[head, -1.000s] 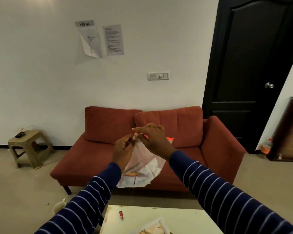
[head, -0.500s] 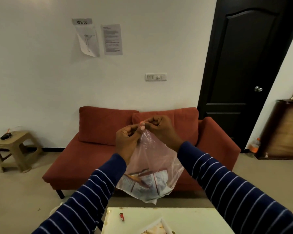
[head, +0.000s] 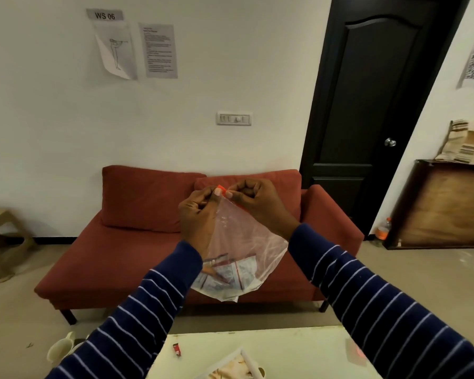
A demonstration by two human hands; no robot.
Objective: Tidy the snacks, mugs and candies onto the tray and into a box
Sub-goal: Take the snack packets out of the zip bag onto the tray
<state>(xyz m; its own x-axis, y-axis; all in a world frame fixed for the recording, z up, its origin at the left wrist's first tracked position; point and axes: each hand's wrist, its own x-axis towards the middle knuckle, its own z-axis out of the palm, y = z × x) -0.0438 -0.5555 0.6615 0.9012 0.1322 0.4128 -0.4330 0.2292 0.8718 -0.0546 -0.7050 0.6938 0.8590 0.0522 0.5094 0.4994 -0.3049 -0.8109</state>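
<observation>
bag [head: 246, 242] hangs lower now, both hands [head: 200, 214] [head: 257, 203] pinching its top before sofa [head: 137, 214].

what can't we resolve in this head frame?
- Packets in the plastic bag: print too small, partly behind the left hand and sleeve.
- Bag's top seal: pinched under both thumbs, right hand; open or sealed unclear.
- Tray on the table: cut off by the bottom edge.
- Small red item: too small to identify.
- Pale object on the floor: partly behind the left sleeve.
</observation>
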